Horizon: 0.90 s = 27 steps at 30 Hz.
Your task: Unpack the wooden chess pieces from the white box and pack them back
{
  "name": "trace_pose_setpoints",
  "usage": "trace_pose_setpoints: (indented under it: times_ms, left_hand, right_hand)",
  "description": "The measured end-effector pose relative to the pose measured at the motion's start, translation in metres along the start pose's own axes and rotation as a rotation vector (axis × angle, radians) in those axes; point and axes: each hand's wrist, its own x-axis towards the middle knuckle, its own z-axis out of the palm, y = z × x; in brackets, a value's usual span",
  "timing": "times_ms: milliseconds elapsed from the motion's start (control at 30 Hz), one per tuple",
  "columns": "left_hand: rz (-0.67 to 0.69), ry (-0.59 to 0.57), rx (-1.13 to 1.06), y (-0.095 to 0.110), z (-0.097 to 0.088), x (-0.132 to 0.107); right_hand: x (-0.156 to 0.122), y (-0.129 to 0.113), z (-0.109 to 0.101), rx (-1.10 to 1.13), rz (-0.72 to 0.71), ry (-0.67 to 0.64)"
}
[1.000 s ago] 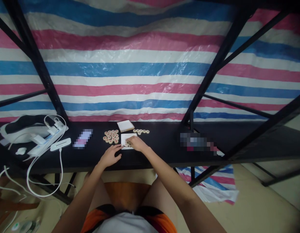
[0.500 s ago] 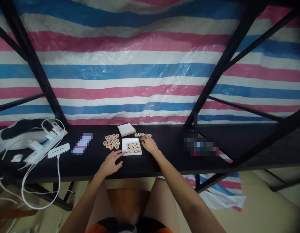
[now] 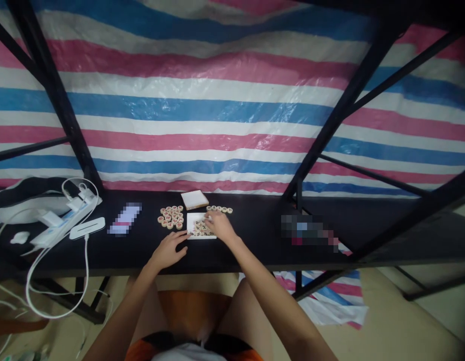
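A white open box [image 3: 190, 236] holds several round wooden Chinese chess pieces [image 3: 199, 228] with dark characters. My left hand [image 3: 169, 250] lies at its left side, fingers spread, with the fingertips on the box's edge. Over the box's upper right part reaches my right hand [image 3: 219, 224], its fingers bent down among the pieces. What its fingertips hold, if anything, is hidden. Left of the box is a cluster of chess pieces with red characters [image 3: 171, 217]. Behind my right hand runs a row of pieces with dark characters [image 3: 219, 208].
The box lid [image 3: 194, 199] lies behind the box. To the left are a blurred phone [image 3: 125, 219], a white device [image 3: 87, 228] and a power strip [image 3: 66, 220] with cables. A blurred dark object [image 3: 307, 231] rests at right. Black frame posts [image 3: 318, 135] rise behind the table.
My right hand has moved left from beside the row of dark pieces to over the box. The left hand stays at the box's edge. The view has shifted slightly.
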Motion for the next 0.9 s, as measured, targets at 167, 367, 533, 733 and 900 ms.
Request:
trace_pose_setpoints:
  times_ms: [167,367,533,733,900]
  left_hand:
    - [0.004,0.016,0.008,0.000,0.000,0.001]
    - [0.039,0.011,0.011,0.001,0.000,0.002]
    - [0.008,0.018,0.018,0.002,0.000,0.000]
    - [0.020,0.008,0.011,0.002,0.000,-0.002]
    - [0.018,0.015,0.016,0.000,0.000,-0.002]
  right_hand:
    - [0.007,-0.043,0.024,0.004,-0.128,-0.130]
    - [0.001,-0.046,0.028,0.007,-0.221,-0.142]
    - [0.008,-0.009,0.007,-0.001,-0.113,0.131]
    - [0.004,0.086,0.008,-0.133,0.378,0.003]
    - [-0.005,0.106,0.016,-0.195,0.337,-0.159]
